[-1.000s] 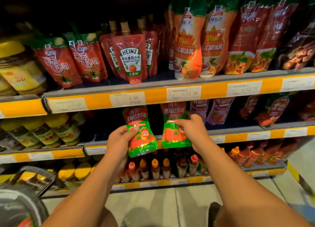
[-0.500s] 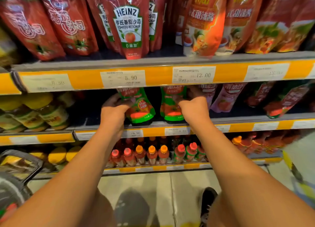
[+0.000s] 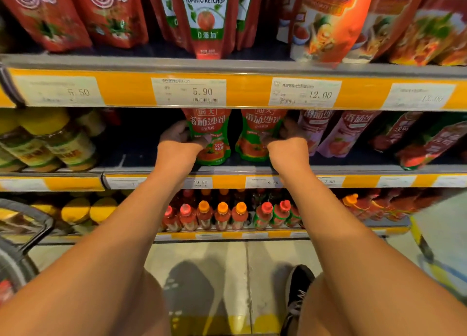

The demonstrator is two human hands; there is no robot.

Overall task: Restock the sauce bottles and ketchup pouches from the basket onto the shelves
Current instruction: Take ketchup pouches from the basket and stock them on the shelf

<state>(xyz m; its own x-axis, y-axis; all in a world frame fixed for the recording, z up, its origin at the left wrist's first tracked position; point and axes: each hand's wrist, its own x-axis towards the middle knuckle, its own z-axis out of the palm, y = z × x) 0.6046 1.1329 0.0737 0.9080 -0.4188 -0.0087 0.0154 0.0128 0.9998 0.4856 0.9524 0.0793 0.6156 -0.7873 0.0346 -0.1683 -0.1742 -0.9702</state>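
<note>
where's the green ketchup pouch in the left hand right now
In the head view, the green ketchup pouch stands on the middle shelf, centre-left, gripped by the left hand, beside its twin pouch.

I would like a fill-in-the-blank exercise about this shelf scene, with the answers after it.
1. Each of the two hands, left hand and right hand, holds one green and red ___.
2. Both pouches, left pouch and right pouch, stand on the ___ shelf.
3. The price tag above the left pouch reads ___.

Answers: pouch; middle; 5.90

Middle shelf [image 3: 252,169], 2 green-red ketchup pouches [image 3: 214,138] upright, yellow-lidded jars [image 3: 63,143] left
</note>
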